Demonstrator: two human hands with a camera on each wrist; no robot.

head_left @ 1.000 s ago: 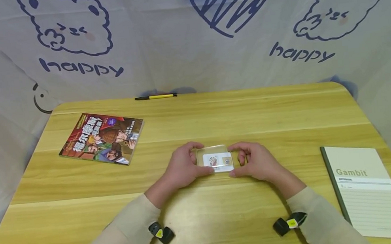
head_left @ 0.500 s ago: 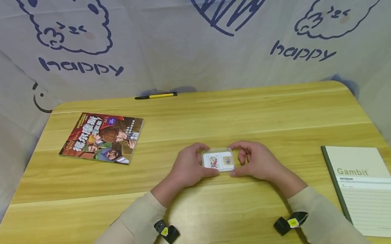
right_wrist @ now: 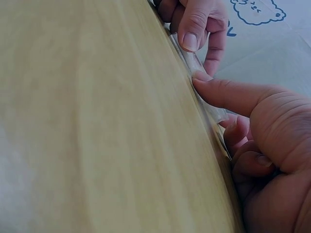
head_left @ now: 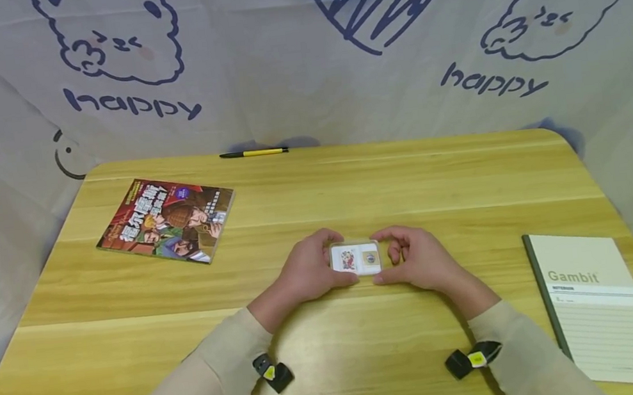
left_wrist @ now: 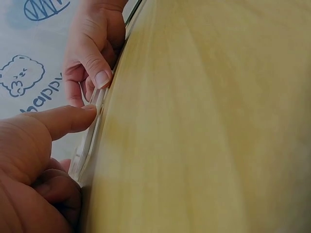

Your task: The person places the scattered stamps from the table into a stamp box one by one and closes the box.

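A small clear plastic case (head_left: 360, 259) lies flat on the wooden table in front of me. Under its transparent top shows a white face with a colourful figure at left and a gold square at right. My left hand (head_left: 308, 268) grips the left end, thumb on the near edge and forefinger on the far edge. At the right end my right hand (head_left: 416, 259) pinches the case the same way, its other fingers curled inward. Both wrist views show the thin clear rim (left_wrist: 88, 138) side-on between the two thumbs. What lies inside is hidden.
A comic-style book (head_left: 167, 223) lies at the back left. A yellow and black pen (head_left: 254, 153) rests along the far edge. At the right is a Gambit notebook (head_left: 606, 308). White cloth with drawings hangs behind the table.
The clear cover, earlier offset to the left over the white part, has shifted right and now lines up with it. My left hand moved right with it; the right hand stayed nearly in place.
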